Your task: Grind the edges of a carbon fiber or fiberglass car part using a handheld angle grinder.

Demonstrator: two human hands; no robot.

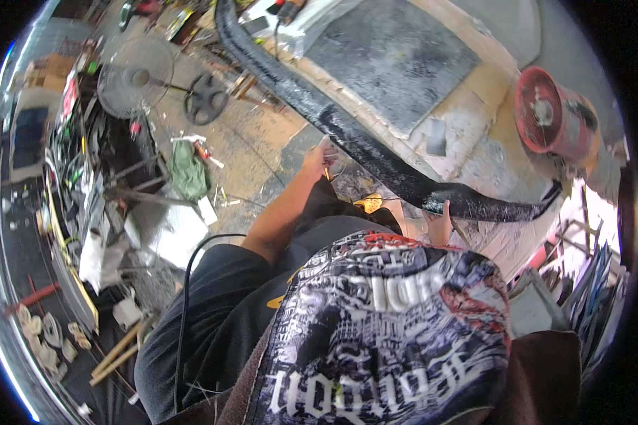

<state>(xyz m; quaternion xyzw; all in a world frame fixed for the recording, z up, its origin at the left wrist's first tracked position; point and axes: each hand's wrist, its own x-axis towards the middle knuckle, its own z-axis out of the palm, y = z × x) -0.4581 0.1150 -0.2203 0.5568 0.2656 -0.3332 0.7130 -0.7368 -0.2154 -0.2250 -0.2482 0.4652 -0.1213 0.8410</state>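
Observation:
A long, curved black strip (386,166) with whitish, dusty streaks runs from the top of the view down to the right, where it ends in a narrow bent tip. My left hand (322,159) is closed at its near edge, around the middle of its length. A small pale patch shows at those fingertips, too small to name. Farther right, my right hand (438,225) grips the same edge, thumb on top and the other fingers mostly hidden underneath.
Beyond the strip lies a work surface with a dark grey panel (393,60). A red drum fan (542,110) stands at the right, a pedestal fan (136,76) at the upper left. Green cloth (188,170) and scraps litter the floor; a black cable (186,304) runs past my left side.

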